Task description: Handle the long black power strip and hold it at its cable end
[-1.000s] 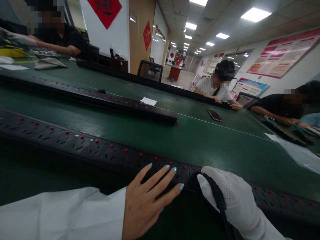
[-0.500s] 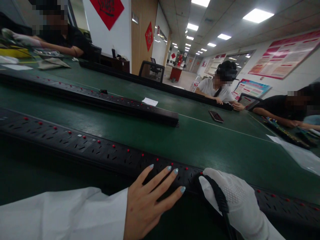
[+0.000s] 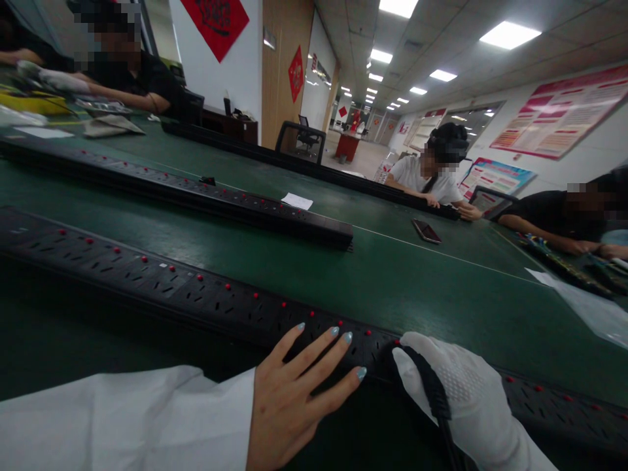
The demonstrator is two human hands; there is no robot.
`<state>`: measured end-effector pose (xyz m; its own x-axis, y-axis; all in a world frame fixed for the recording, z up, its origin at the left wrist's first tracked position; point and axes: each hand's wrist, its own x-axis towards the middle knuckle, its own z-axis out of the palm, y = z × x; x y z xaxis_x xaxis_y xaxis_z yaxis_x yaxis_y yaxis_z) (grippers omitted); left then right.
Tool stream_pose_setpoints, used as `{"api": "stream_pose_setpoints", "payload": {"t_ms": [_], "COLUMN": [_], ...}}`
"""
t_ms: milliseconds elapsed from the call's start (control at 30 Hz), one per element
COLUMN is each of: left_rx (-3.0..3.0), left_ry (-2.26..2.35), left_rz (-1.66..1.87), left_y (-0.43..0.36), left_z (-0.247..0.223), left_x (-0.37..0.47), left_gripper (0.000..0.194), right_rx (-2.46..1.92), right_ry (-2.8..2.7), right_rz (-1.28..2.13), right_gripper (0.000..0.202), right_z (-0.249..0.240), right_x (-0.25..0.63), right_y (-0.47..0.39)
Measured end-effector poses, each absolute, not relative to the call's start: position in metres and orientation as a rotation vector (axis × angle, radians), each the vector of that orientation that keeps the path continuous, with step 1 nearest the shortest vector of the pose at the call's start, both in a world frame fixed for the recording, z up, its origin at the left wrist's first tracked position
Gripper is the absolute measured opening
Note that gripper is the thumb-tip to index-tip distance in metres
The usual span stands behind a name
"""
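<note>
A long black power strip (image 3: pixel 210 294) with a row of sockets and small red dots runs across the green table in front of me. My left hand (image 3: pixel 299 399) is bare and lies on the strip with its fingers spread; it holds nothing. In a white glove, my right hand (image 3: pixel 461 386) grips a black plug (image 3: pixel 428 376) whose cable hangs toward me. The plug is against the strip at a socket just right of my left fingers. Its front is hidden, so I cannot tell how deep it sits.
Farther back lies a second black power strip (image 3: pixel 206 196), with a long black bar (image 3: pixel 304 167) beyond it. A phone (image 3: pixel 426 231), a white paper slip (image 3: pixel 297 201) and a clear plastic bag (image 3: pixel 583 304) lie on the table. Several people work around it.
The view has turned slightly to the left, so the scene sits a little farther right. Both hands keep their places on the strip, and the plug stays in my right hand.
</note>
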<state>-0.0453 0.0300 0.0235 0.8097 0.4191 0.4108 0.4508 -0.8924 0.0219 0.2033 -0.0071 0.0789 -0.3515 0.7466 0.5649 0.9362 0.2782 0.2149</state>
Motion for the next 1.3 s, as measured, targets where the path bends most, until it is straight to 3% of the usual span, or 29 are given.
{"api": "stream_pose_setpoints", "payload": {"t_ms": [1300], "left_rx": [-2.872], "left_ry": [-0.683], "left_rz": [-0.625], "left_y": [0.0305], "left_z": [0.0247], "left_x": [-0.0461], "left_gripper": [0.061], "right_rx": [-1.516], "right_ry": [-2.177], "right_rz": [-0.756], "right_gripper": [0.034], "right_z": [0.0812], "right_x": [0.1999], "right_y": [-0.0075]}}
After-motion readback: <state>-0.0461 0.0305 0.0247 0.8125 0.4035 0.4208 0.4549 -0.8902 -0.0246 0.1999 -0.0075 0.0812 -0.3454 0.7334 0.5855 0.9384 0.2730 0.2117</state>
